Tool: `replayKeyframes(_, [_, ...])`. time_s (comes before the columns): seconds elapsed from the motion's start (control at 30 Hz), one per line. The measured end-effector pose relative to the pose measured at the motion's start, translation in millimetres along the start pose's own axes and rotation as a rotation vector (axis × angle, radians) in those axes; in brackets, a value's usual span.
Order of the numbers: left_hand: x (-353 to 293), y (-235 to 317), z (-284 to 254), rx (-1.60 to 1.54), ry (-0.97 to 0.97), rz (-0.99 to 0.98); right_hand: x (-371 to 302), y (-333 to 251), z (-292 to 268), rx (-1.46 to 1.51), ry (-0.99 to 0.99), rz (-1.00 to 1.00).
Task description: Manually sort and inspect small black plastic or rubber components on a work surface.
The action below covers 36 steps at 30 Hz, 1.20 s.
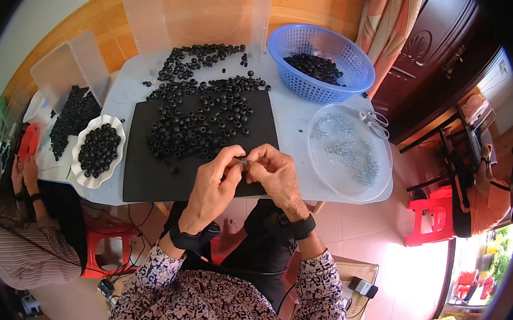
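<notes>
Over the near edge of the black mat (142, 182), my left hand (213, 184) and my right hand (276, 176) meet at the fingertips. Between them they pinch a small black holed part (244, 162), with a lighter glint on it. My fingers partly cover it. Many similar black parts (203, 120), round with open holes, are heaped on the mat just beyond my hands. To the right, a round translucent lid (321, 164) carries scattered tiny clear-bluish pieces (352, 146), too small to make out.
A blue perforated basket (291, 82) holds more black parts at the back right. White-handled scissors (378, 124) lie by the lid. A scalloped white dish (77, 168) of black parts sits left. Another person's hands (27, 171) hold something red; a second person (486, 194) sits far right.
</notes>
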<state>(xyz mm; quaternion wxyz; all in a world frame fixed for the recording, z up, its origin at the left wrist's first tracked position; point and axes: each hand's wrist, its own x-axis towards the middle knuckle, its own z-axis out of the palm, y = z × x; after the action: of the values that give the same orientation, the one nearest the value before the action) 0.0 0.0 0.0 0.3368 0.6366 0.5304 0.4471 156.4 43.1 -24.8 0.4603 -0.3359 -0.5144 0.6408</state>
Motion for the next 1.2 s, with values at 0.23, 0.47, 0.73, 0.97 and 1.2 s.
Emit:
replayKeyframes(0.23, [1, -10, 2, -0.008, 0.050, 0.148, 0, -1, 0, -0.010, -0.004, -0.030])
replayKeyframes(0.47, [0, -9, 1, 0.028, 0.054, 0.182, -2, -1, 0, -0.038, -0.020, -0.035])
replayKeyframes(0.73, [0, -11, 3, 0.039, 0.072, 0.215, -2, -1, 3, -0.012, -0.011, -0.050])
replayKeyframes(0.97, [2, -5, -1, 0.069, 0.050, 0.183, -2, -5, 1, -0.079, -0.019, -0.008])
replayKeyframes(1.2, [1, -7, 6, 0.086, 0.122, 0.223, 6, -3, -2, 0.048, -0.041, 0.028])
